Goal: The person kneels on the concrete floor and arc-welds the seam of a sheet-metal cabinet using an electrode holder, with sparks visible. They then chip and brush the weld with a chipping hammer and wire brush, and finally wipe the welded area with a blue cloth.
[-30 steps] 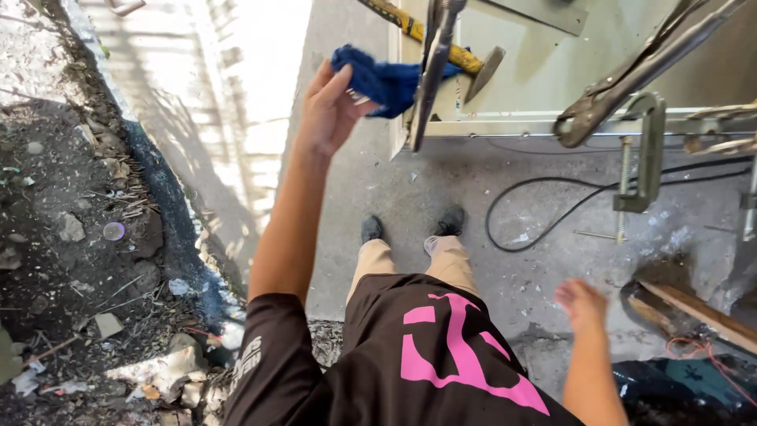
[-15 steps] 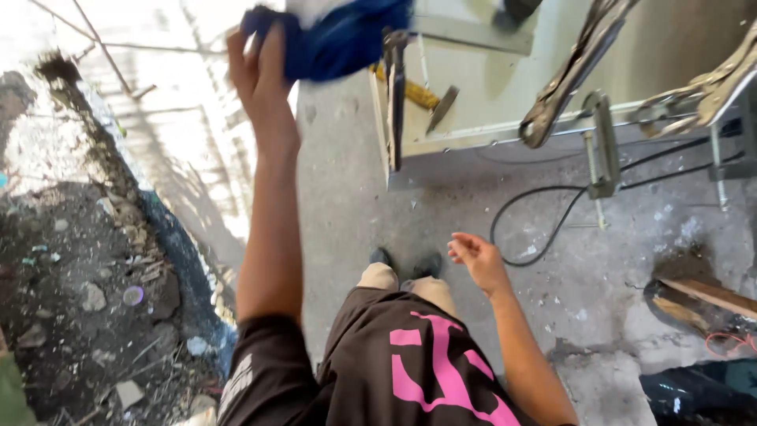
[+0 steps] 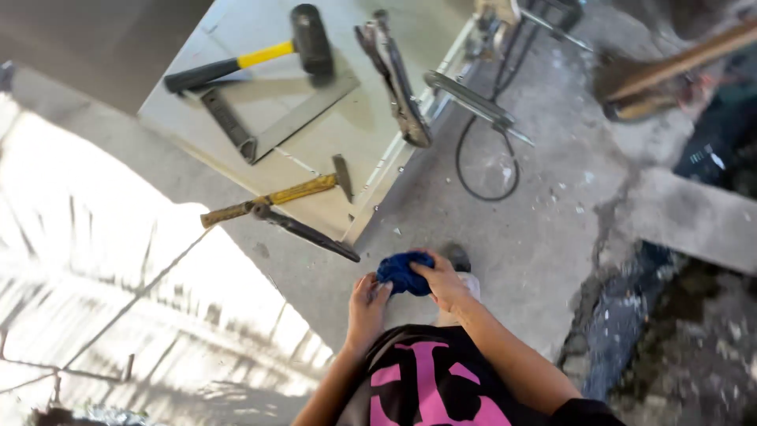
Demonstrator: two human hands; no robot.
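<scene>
Now the blue cloth (image 3: pixel 404 272) had come down from where the left hand alone had held it high a moment earlier, up by the edge of the work table (image 3: pixel 236 126); it sat bunched low in front of the person's body, well short of the table's near corner. Both hands had closed on it: the left hand (image 3: pixel 367 304) curled its fingers (image 3: pixel 377 290) against the cloth's lower side, and the right hand (image 3: pixel 443 282), which had hung free and open before, gripped it from above. That shift read as the cloth being gathered or wrung between two hands rather than carried.

On the table lay a black mallet with a yellow handle (image 3: pixel 252 55), a metal square (image 3: pixel 276 118) just below it, and a small hammer with a worn yellowish handle (image 3: pixel 276 197) near the table's front edge. Locking clamps (image 3: pixel 398 75) bit the table's right edge, and a black cable (image 3: pixel 485 170) looped on the concrete floor (image 3: pixel 544 237) beside it. No container showed anywhere, so nothing could be said of contents.
</scene>
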